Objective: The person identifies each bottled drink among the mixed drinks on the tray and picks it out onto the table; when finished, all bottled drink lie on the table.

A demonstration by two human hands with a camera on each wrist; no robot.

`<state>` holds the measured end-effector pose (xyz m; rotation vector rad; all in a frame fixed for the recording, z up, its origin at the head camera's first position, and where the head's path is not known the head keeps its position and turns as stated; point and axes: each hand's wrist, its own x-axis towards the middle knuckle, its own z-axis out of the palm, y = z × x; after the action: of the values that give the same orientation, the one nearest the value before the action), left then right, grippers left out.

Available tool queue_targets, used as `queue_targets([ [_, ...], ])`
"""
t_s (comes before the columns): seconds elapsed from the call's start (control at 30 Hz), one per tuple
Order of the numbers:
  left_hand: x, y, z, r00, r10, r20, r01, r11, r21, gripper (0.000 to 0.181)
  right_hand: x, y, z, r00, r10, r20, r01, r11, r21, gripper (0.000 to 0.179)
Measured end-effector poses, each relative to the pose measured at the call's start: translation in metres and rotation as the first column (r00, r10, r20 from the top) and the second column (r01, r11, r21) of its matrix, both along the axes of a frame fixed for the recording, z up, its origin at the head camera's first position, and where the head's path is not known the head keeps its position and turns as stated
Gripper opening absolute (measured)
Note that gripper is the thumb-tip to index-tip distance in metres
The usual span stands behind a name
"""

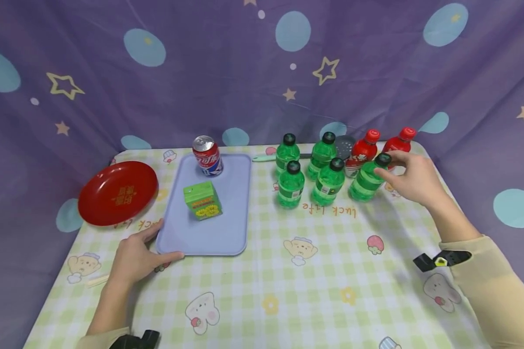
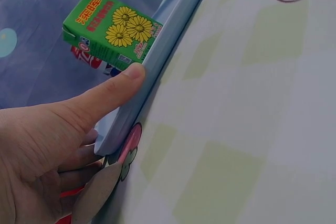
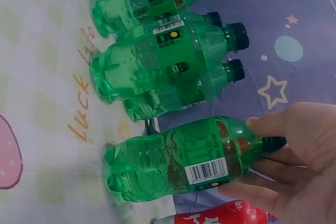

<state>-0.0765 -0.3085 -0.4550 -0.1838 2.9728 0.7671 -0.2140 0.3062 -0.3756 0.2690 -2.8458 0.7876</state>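
My right hand (image 1: 412, 177) grips the neck of a green soda bottle (image 3: 173, 161), fingers and thumb around it just below the black cap. The bottle leans a little, its base close over the tablecloth. My left hand (image 1: 137, 254) holds the near left corner of a light blue tray (image 1: 222, 232), the thumb along the near rim and the fingers at the left side. On the tray stand a green drink carton (image 2: 118, 27) with yellow flowers and a red and blue soda can (image 1: 208, 157). Several more green bottles (image 1: 291, 186) stand in two rows right of the tray.
Two red bottles (image 1: 362, 152) stand at the back right, beside the held bottle. A dark slotted utensil (image 1: 344, 145) with a pale green handle lies behind the green bottles. Left of the tray is a red plate (image 1: 106, 194). A purple curtain (image 1: 227, 87) hangs behind the table.
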Motion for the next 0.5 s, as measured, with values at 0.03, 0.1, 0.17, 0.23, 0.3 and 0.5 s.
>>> queue_targets([
  [0.03,0.000,0.000,0.000,1.000,0.000,0.001,0.000,1.000,0.000,0.119,0.000,0.001,0.001,1.000,0.002,0.008,-0.002,1.000,0.000,0.040],
  [0.1,0.002,0.001,0.001,1.000,0.006,0.003,-0.006,1.000,-0.008,0.119,0.000,0.002,0.002,1.000,0.009,0.029,-0.009,1.000,-0.006,0.038],
  [0.17,0.004,0.000,0.003,1.000,0.011,0.013,-0.011,1.000,-0.016,0.119,0.001,0.002,0.002,0.999,0.011,0.045,-0.010,1.000,-0.021,0.037],
  [0.23,0.004,-0.001,0.005,1.000,0.006,0.023,-0.006,1.000,-0.026,0.120,0.002,0.002,0.001,0.999,0.009,0.053,-0.006,0.999,-0.049,0.039],
  [0.3,0.004,-0.001,0.008,0.999,-0.007,0.034,0.009,0.999,-0.047,0.121,0.004,0.003,0.000,0.999,0.001,0.043,0.003,0.996,-0.087,0.044],
  [0.5,0.003,-0.007,0.032,0.998,-0.043,0.040,0.047,0.991,-0.129,0.115,0.011,0.016,-0.003,0.997,-0.044,-0.069,0.028,0.977,-0.210,0.055],
])
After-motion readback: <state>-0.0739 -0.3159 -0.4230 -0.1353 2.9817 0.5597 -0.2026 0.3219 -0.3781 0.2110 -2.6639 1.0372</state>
